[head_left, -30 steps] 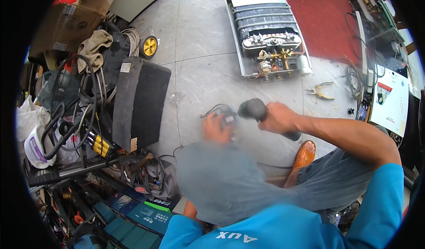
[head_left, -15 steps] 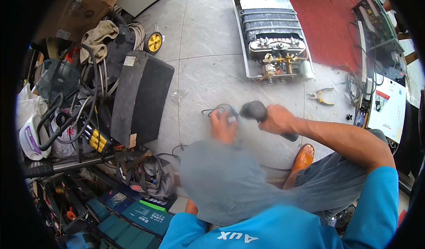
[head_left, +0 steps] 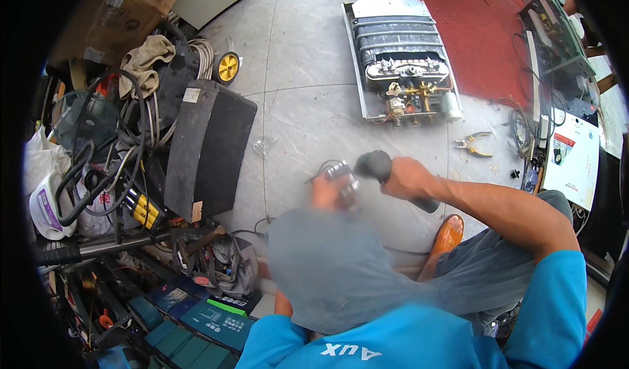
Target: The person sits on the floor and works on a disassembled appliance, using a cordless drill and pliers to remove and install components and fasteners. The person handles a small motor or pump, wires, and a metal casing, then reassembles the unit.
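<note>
My right hand [head_left: 404, 177] is wrapped round the grip of a dark cordless drill [head_left: 374, 166], its head pointing left. Close in front of the drill, my left hand [head_left: 325, 191] grips a small part with shiny silver faces [head_left: 342, 172]; blur keeps its kind from showing. A thin black wire loops beside that part. Whether the drill's tip touches it I cannot tell. Farther off on the floor lies an opened gas water heater [head_left: 411, 54], with pipes across its dark upper section and brass fittings at its near end.
Yellow-handled pliers [head_left: 474, 144] lie right of the heater. A black box-shaped case [head_left: 208, 149] stands at left, among hoses and a white jug [head_left: 50, 205]. A tool bag [head_left: 219, 261] sits near my left side. At right is a white panel [head_left: 572, 159]; behind it, a red mat [head_left: 458, 35].
The silver part in my left hand has turned, and more of its shiny faces shows. My right hand and the drill have hardly moved.
</note>
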`<control>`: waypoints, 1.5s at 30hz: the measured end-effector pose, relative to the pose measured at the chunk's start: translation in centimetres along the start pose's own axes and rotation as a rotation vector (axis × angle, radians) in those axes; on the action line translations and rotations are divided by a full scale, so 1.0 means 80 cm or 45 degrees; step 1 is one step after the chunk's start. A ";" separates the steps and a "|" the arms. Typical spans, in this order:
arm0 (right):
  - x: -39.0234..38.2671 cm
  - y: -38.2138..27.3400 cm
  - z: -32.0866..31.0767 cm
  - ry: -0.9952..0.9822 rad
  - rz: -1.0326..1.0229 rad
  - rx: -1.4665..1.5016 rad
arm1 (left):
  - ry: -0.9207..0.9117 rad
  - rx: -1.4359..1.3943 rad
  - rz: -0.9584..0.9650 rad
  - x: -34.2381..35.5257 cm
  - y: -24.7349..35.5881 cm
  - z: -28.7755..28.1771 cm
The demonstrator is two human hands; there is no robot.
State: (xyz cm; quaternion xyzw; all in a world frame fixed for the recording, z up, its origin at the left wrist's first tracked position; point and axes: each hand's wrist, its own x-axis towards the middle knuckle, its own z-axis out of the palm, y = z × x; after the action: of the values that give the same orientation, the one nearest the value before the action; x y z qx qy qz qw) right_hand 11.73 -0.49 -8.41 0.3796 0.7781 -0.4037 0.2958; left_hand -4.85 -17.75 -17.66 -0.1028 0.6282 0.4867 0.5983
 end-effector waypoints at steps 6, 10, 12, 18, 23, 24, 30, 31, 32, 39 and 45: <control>0.003 0.016 0.009 0.024 -0.009 0.107 | -0.126 -0.113 -0.064 0.001 -0.006 -0.014; 0.010 0.023 0.010 -0.005 -0.001 0.158 | -0.148 -0.106 -0.032 0.006 -0.009 -0.015; 0.014 0.026 0.006 -0.033 0.000 0.192 | -0.114 -0.116 -0.016 0.007 -0.012 -0.014; 0.014 0.028 0.003 0.014 -0.056 0.118 | -0.180 -0.056 0.017 0.014 -0.015 -0.022; 0.010 0.025 0.003 0.035 -0.034 0.073 | -0.127 0.046 0.126 0.019 -0.016 -0.019; 0.009 0.025 0.003 0.039 -0.026 0.048 | -0.133 0.030 0.122 0.018 -0.016 -0.017; 0.003 0.025 0.003 0.062 -0.046 0.030 | -0.214 -0.062 0.135 0.012 -0.016 -0.012; 0.002 0.025 0.000 0.046 -0.113 -0.041 | -0.177 0.011 0.116 0.014 -0.014 -0.014; 0.002 0.026 -0.004 0.037 -0.176 -0.112 | -0.147 0.082 0.093 0.017 -0.013 -0.018; -0.011 0.046 -0.074 -0.044 -0.993 -0.816 | -0.497 0.785 -0.134 0.052 0.010 -0.036; -0.081 0.150 -0.201 -0.249 -0.356 -0.347 | -0.440 0.640 0.192 0.047 0.028 -0.014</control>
State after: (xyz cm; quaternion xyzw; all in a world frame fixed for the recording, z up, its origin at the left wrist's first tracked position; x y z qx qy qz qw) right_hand 22.72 15.56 -0.25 0.1833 0.8382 -0.3668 0.3596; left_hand -8.14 -15.74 -20.02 0.1796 0.6236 0.3694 0.6651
